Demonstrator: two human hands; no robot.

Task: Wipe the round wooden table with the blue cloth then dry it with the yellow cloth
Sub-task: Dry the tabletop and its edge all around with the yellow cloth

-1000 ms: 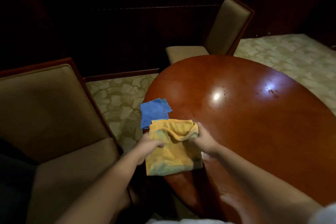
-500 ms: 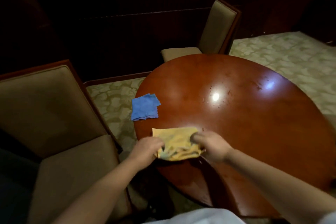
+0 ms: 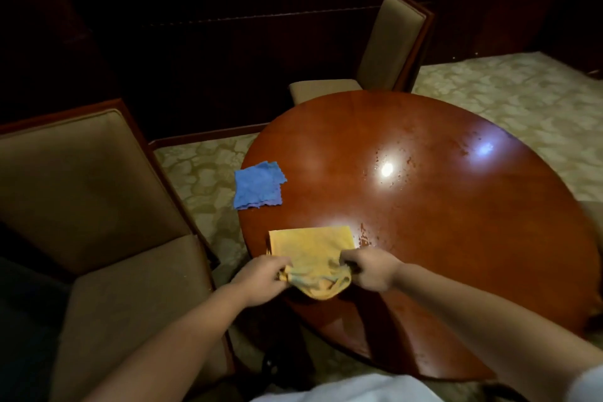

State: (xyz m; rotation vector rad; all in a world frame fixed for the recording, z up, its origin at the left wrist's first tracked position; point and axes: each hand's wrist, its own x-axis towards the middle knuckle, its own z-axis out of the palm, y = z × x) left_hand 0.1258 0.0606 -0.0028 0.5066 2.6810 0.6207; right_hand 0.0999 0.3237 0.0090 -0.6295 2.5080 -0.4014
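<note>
Wiping apparently done: blue cloth (image 3: 258,185) lies far-left | both hands pinch yellow cloth (image 3: 311,246) | round wooden worktop (image 3: 440,222) still droplet-speckled

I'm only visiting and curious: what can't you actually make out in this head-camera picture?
- Table: its right side is cut off by the frame edge.
- Yellow cloth: near corners hidden inside the left hand and right hand.
- Hands: motion-blurred, so single fingers are unclear.
- Room behind the far chair: too dark.

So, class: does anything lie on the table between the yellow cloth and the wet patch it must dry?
Nothing visible does. Both hands hold the yellow cloth; the droplets lie beyond it on open wood. The blue cloth sits aside, left.
</note>
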